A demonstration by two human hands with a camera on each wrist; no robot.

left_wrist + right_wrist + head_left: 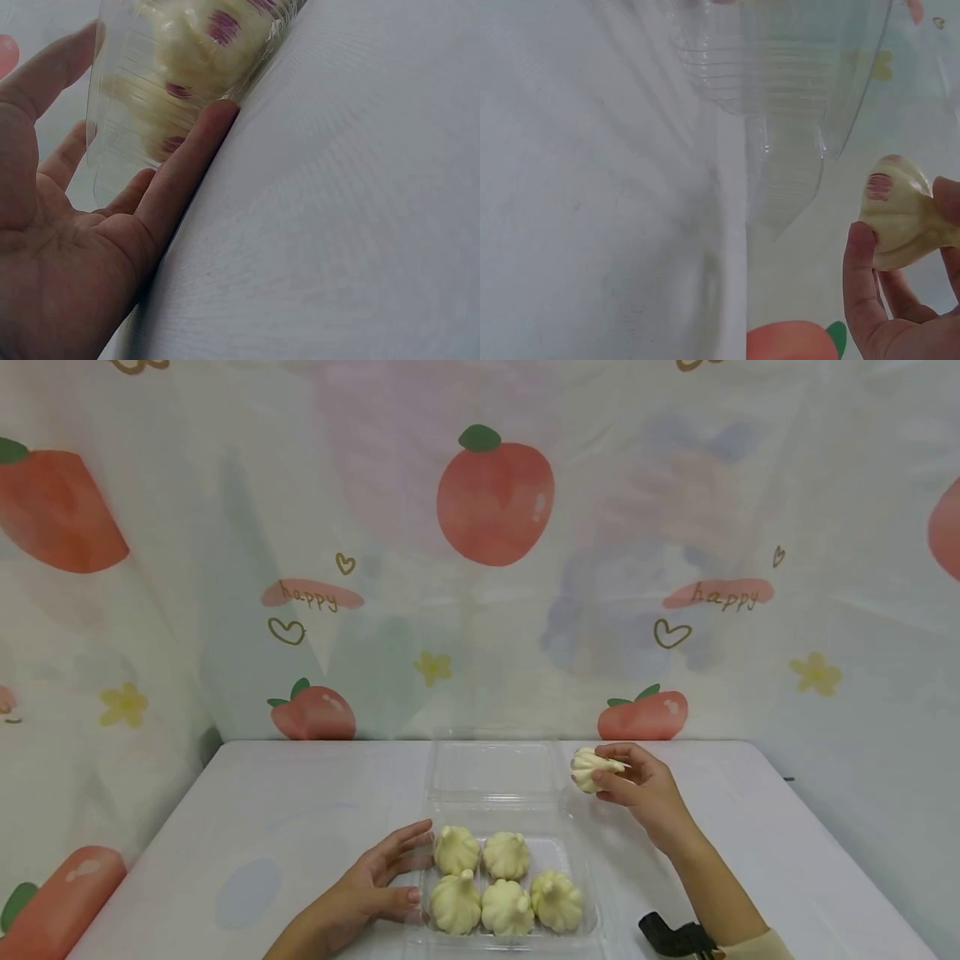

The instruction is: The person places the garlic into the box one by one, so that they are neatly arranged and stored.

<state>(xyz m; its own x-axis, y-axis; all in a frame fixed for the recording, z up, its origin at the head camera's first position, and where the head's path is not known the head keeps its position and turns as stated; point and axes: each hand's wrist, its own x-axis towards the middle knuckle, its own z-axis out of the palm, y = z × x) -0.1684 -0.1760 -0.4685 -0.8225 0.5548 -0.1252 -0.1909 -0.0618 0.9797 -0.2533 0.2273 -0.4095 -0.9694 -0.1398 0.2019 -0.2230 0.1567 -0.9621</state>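
Observation:
My right hand (648, 797) pinches a pale cream garlic bulb (588, 770) between thumb and fingers, above the table to the right of the raised lid. Purple patches mark the bulb's base in the right wrist view, where the same garlic bulb (900, 225) tilts sideways. A clear plastic box (561, 853) lies in front, with several garlic bulbs (507, 906) in two rows and a gap at the back right. Along the box's left wall rests my left hand (367, 889), thumb and fingers spread. Its fingertips (221, 112) touch the plastic in the left wrist view.
The box's hinged clear lid (495, 770) lies open toward the back of the white table (322, 785). A black strap-like object (671, 935) is by the right forearm. Behind the table hangs a fruit-printed cloth (495, 635).

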